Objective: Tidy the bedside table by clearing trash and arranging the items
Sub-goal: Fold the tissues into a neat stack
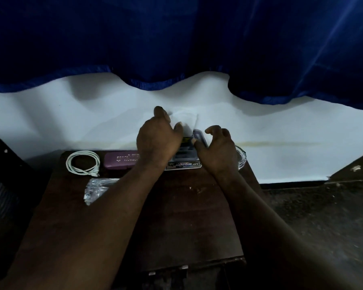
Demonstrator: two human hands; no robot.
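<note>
Table [187, 216] far edge: left hand [158, 141] pinches white paper [186, 117]; right hand [218, 148] beside it, fingers loosely curled, empty

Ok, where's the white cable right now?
Head view: the coiled white cable lies at the table's back-left corner, just left of the purple case and behind the crumpled clear wrapper.

Both arms extended; left hand [158, 141] pinches a white sheet [187, 116], right hand [218, 147] loosely curled
</note>
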